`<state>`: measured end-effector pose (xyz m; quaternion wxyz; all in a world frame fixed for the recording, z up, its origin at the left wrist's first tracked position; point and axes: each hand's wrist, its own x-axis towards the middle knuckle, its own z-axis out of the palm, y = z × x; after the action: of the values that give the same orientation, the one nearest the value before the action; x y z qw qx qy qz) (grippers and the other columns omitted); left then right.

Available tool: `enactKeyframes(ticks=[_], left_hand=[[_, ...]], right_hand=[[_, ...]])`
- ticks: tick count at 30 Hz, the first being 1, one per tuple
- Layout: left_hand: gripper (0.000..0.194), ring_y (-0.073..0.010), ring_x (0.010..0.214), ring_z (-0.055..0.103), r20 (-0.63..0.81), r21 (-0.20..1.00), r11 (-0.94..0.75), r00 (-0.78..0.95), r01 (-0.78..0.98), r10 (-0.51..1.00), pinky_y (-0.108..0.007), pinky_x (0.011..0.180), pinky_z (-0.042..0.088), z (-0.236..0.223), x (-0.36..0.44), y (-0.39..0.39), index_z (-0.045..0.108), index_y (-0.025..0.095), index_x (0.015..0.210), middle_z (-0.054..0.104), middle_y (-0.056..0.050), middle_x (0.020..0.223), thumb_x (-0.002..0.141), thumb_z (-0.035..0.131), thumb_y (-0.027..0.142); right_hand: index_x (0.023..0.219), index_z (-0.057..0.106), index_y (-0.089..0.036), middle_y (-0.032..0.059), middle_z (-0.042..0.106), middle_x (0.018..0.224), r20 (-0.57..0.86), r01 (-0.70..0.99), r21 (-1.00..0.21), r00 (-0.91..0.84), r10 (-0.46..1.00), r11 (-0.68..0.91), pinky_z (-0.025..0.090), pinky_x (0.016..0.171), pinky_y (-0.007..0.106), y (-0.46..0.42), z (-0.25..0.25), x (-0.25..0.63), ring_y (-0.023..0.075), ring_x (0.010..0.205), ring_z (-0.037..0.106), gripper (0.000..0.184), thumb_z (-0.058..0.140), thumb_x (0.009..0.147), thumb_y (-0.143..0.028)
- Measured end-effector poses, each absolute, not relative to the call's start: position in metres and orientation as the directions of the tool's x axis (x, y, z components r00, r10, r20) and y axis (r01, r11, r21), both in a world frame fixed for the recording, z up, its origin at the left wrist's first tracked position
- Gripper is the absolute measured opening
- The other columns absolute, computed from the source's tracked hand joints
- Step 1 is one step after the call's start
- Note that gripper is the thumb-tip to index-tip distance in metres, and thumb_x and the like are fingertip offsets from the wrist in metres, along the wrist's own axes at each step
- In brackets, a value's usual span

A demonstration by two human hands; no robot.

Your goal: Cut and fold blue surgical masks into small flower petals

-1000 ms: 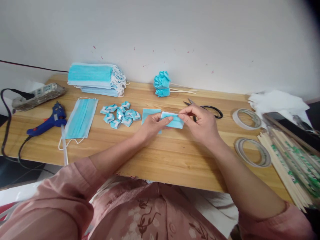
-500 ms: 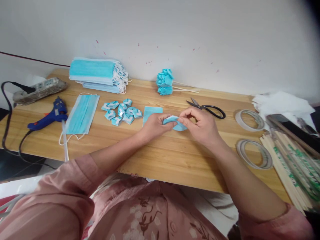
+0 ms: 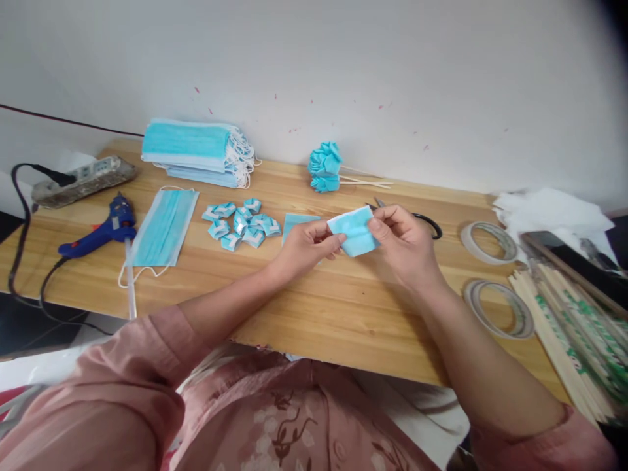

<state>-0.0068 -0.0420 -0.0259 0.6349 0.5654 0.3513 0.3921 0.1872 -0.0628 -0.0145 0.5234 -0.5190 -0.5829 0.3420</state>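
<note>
I have the light-blue fabric piece [image 3: 357,234] pinched at opposite ends by my left hand [image 3: 305,248] and right hand [image 3: 403,243], above the wooden tabletop [image 3: 324,314]; perhaps it's folded. Scissors [image 3: 430,226] lie partly hidden behind my right hand.

At centre, the rectangular fabric piece [image 3: 356,232] is light blue with a white upper edge. Left of it, the small folded fabric pieces [image 3: 240,224] mix turquoise and white. At left, the pistol-shaped plastic glue gun [image 3: 105,230] is deep blue. The grained wooden tabletop [image 3: 338,314] is honey-brown; at the bottom, the cloth shirt [image 3: 314,418] is dusty pink with pale blossoms and brown sprigs.
</note>
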Motion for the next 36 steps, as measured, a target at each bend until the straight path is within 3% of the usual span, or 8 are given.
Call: enactKeyframes(ticks=[8,13,19,30,33,36], left_hand=[[0.044,-0.0061,0.050,0.039,-0.022,0.996,0.053,0.402,-0.066,0.915,-0.023,0.052,0.033,-0.025,-0.010,-0.041,0.053,0.018,0.059,0.046,0.006,0.052,0.084,0.077,0.044],[0.032,-0.0064,0.051,0.051,-0.144,0.939,0.263,0.443,-0.220,0.885,-0.023,0.053,0.041,-0.029,-0.009,-0.038,0.059,0.017,0.069,0.059,0.003,0.062,0.087,0.076,0.037],[0.026,-0.0074,0.054,0.059,-0.196,0.870,0.375,0.474,-0.319,0.859,-0.022,0.057,0.046,-0.029,-0.008,-0.037,0.059,0.015,0.075,0.066,0.001,0.067,0.089,0.075,0.030],[0.028,-0.0052,0.038,0.048,-0.318,0.854,0.470,0.489,-0.226,0.813,-0.019,0.041,0.033,-0.011,-0.008,-0.042,0.053,0.017,0.072,0.058,0.005,0.054,0.100,0.055,0.017],[0.026,-0.0053,0.035,0.044,-0.338,0.863,0.467,0.466,-0.193,0.817,-0.019,0.039,0.030,-0.009,-0.008,-0.042,0.055,0.017,0.075,0.055,0.006,0.051,0.101,0.053,0.016],[0.023,-0.0054,0.040,0.051,-0.293,0.902,0.393,0.416,-0.177,0.861,-0.018,0.043,0.038,-0.011,-0.007,-0.040,0.058,0.015,0.076,0.061,0.005,0.056,0.098,0.056,0.012]], right_hand=[[0.076,0.058,-0.024,-0.0023,0.052,0.067,0.235,0.232,-0.952,0.137,0.962,0.199,0.039,0.056,0.027,-0.062,-0.013,0.185,0.0135,0.061,0.044,0.043,0.077,0.079,-0.062],[0.078,0.059,-0.024,-0.0024,0.054,0.067,0.302,0.322,-0.911,0.092,0.949,0.259,0.039,0.055,0.028,-0.065,-0.012,0.185,0.0133,0.059,0.045,0.035,0.074,0.084,-0.056],[0.075,0.059,-0.024,-0.0020,0.055,0.066,0.314,0.320,-0.904,0.049,0.948,0.283,0.039,0.055,0.028,-0.070,-0.007,0.180,0.0134,0.058,0.046,0.037,0.077,0.082,-0.056],[0.076,0.051,-0.025,-0.0046,0.045,0.063,0.067,0.034,-0.997,-0.058,0.996,0.069,0.042,0.053,0.030,-0.066,-0.019,0.178,0.0140,0.055,0.044,0.052,0.077,0.079,-0.070],[0.076,0.055,-0.024,-0.0041,0.050,0.067,0.014,-0.082,-0.997,-0.002,1.000,0.013,0.044,0.055,0.029,-0.063,-0.022,0.179,0.0130,0.058,0.047,0.050,0.085,0.074,-0.065],[0.077,0.061,-0.024,-0.0037,0.053,0.071,0.013,-0.140,-0.990,0.095,0.995,0.026,0.044,0.058,0.027,-0.061,-0.025,0.178,0.0119,0.061,0.048,0.047,0.089,0.071,-0.061]])
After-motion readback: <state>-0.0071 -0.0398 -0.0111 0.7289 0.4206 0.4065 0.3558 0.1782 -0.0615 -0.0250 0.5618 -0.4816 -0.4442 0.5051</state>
